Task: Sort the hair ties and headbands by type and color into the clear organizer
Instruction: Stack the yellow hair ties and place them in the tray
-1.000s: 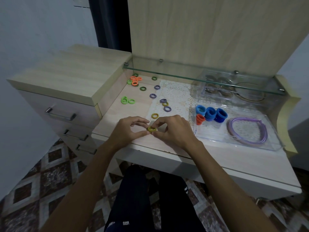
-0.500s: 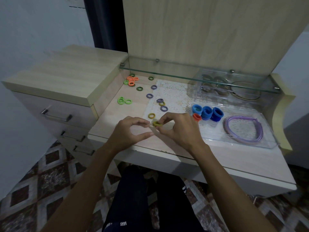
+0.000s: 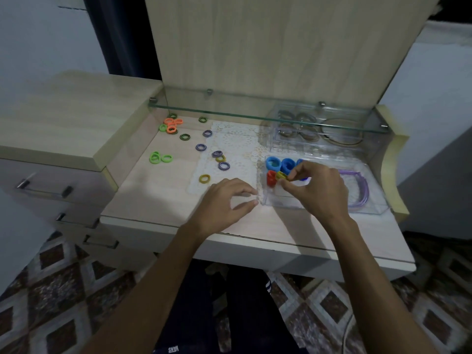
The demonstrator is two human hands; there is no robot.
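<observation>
The right hand [image 3: 316,185] pinches a yellow hair tie [image 3: 281,176] over the clear organizer [image 3: 281,201], the left hand [image 3: 224,200] is loose, and many ties [image 3: 201,147] still wait on the bench [image 3: 158,200].

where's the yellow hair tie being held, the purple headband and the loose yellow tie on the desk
held yellow hair tie [image 3: 281,176], head view, on its visible loop by the fingertips
purple headband [image 3: 364,190], head view, on its right curve inside the organizer
loose yellow tie [image 3: 204,179], head view, on its ring
</observation>
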